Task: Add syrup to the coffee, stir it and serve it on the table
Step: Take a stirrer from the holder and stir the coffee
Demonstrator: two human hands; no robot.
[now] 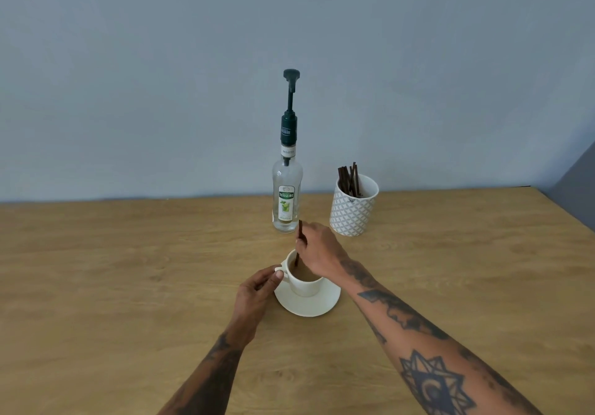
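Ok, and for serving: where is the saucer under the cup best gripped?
Probably the saucer's bare near-right rim, approached low from the person's side. The cup sits toward the back left, the left hand pinches its handle there, and the right hand holds the stirrer above.

A light wood-grain counter (128, 285) fills the lower half of the frame, its far edge meeting a blue-grey wall. Three things stand directly on it. A white saucer (307, 303) lies at centre frame. Behind it, toward the far edge, a clear glass syrup bottle (286, 199) with a dark green pump stands upright. Just right of the bottle stands a white patterned holder (352, 210).
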